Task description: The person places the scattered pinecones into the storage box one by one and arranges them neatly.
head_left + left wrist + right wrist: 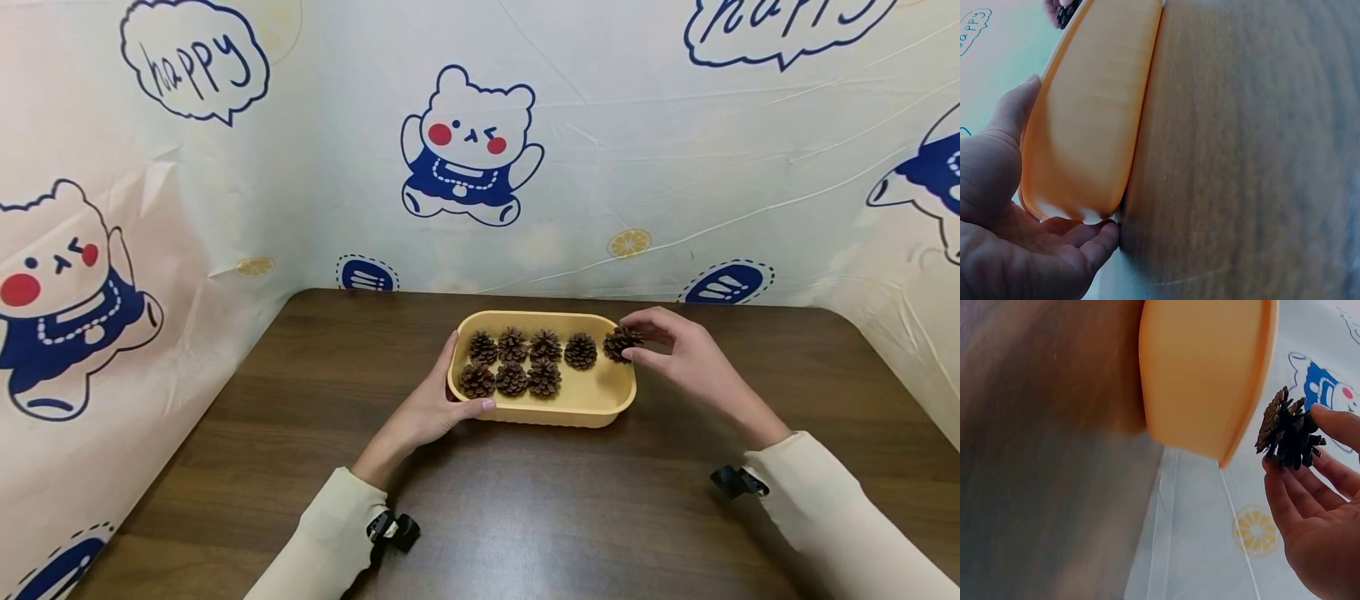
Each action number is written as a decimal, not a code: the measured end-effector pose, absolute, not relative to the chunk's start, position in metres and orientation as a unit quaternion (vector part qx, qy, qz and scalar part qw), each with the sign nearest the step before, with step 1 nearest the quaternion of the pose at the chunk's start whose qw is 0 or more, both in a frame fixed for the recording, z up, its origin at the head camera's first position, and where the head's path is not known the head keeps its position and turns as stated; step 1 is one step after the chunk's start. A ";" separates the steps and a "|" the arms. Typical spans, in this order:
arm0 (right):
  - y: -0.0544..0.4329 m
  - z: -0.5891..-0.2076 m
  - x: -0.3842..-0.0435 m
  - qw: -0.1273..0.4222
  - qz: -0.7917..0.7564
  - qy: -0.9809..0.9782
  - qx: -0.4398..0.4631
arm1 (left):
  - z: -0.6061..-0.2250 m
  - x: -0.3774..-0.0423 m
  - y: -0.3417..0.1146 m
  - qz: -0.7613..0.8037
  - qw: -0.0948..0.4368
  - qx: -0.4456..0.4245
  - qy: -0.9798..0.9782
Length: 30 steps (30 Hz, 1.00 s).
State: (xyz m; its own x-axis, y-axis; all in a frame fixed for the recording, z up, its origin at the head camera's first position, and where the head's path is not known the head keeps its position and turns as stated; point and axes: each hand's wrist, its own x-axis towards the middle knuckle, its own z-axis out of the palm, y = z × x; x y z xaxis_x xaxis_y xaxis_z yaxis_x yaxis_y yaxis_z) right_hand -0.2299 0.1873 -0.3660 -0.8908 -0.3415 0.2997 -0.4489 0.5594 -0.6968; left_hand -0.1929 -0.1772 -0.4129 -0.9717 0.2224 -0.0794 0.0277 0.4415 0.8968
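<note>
A yellow rectangular tray (592, 398) with rounded corners stands on the table. Several brown pine cones (512, 379) lie inside it in two rows, mostly toward its left side. My left hand (429, 410) grips the tray's left end, thumb over the front rim and fingers around the end wall; the left wrist view shows these fingers (1105, 244) low against the wall. Between thumb and fingertips, my right hand (686, 354) pinches one pine cone (1288, 432) at the tray's right end. In the right wrist view that cone is above the rim, apart from the tray.
The dark wood table (300, 433) runs around the tray on all sides. Behind it hangs a pale curtain (600, 167) printed with bears and orange slices. Black straps (393, 529) sit at both wrists, by the light sleeves.
</note>
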 end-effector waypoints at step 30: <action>0.163 -0.399 -0.226 0.055 0.362 -0.891 0.268 | -0.414 -0.194 -0.177 0.521 0.092 0.076 0.845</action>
